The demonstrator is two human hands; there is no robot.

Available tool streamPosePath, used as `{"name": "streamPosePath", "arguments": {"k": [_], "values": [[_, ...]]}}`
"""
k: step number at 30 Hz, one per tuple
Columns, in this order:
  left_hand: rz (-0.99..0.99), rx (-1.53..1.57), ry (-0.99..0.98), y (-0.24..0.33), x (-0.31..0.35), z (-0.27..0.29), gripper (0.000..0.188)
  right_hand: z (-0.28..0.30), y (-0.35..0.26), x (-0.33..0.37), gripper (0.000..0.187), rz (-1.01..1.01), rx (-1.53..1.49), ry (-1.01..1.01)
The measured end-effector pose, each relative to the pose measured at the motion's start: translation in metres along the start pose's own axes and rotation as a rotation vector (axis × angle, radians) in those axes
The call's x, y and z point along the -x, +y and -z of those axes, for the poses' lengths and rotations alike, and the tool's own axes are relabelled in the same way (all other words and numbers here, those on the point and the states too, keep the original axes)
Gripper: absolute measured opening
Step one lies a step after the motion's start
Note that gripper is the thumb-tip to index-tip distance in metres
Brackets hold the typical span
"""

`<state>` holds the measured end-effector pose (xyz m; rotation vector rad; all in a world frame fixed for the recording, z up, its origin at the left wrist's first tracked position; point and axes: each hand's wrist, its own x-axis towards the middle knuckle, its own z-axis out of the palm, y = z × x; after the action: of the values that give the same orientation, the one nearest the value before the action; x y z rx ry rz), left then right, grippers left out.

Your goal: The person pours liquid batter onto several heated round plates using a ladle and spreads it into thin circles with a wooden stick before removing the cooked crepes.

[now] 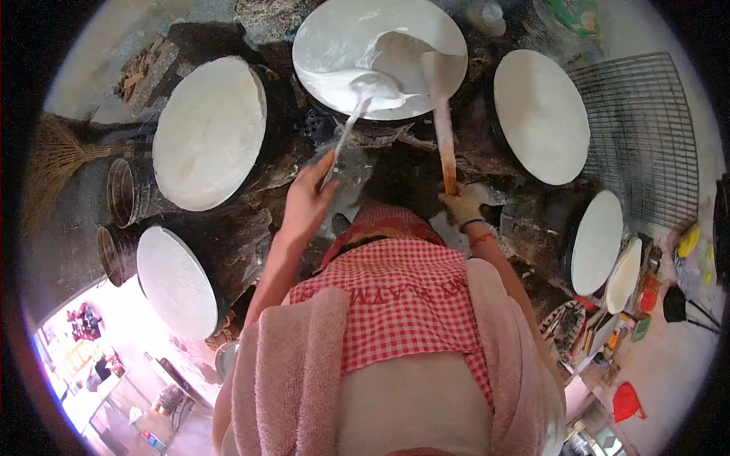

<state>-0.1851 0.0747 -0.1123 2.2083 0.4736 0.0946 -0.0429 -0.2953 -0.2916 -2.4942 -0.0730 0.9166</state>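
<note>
Before me at the far middle is a large round pan (327,42) with a pale surface, and wet white batter (328,89) lies over its near left part. My left hand (310,190) is closed round the long thin handle of a metal ladle (351,123). The ladle's bowl rests in the batter, partly coated by it. In my right hand (461,207) is the handle of a flat wooden spatula (442,121), whose pale broad end reaches over the right side of the same pan. Its blade's contact with the surface cannot be made out.
Round white-topped pans stand at the left (211,137), lower left (176,285), right (541,114) and lower right (597,243). A wire rack (642,125) leans beyond the right ones. At far left are a straw broom (57,163) and metal cans (120,194).
</note>
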Motion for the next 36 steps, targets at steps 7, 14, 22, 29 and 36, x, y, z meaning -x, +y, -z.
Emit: {"name": "streamPosePath", "arguments": {"k": [7, 14, 22, 29, 36], "values": [[0.122, 1.156, 0.057, 0.020, 0.049, 0.088, 0.051, -0.068, -0.232, 0.009, 0.025, 0.379, -0.957, -0.056], [0.216, 1.267, 0.405, -0.064, 0.117, 0.129, 0.041, -0.116, -0.331, 0.026, 0.030, -0.013, -1.348, -0.462], [0.328, 1.299, 0.580, -0.122, 0.203, 0.144, 0.037, -0.064, -0.129, 0.063, 0.051, 0.718, 0.407, 0.384], [0.071, 1.401, 0.500, -0.124, 0.189, 0.166, 0.039, 0.025, -0.082, -0.023, 0.039, 0.266, -0.041, 0.266], [0.195, 1.334, 0.579, -0.109, 0.191, 0.149, 0.041, -0.027, -0.140, 0.091, 0.061, 0.263, 0.217, 0.346]]}}
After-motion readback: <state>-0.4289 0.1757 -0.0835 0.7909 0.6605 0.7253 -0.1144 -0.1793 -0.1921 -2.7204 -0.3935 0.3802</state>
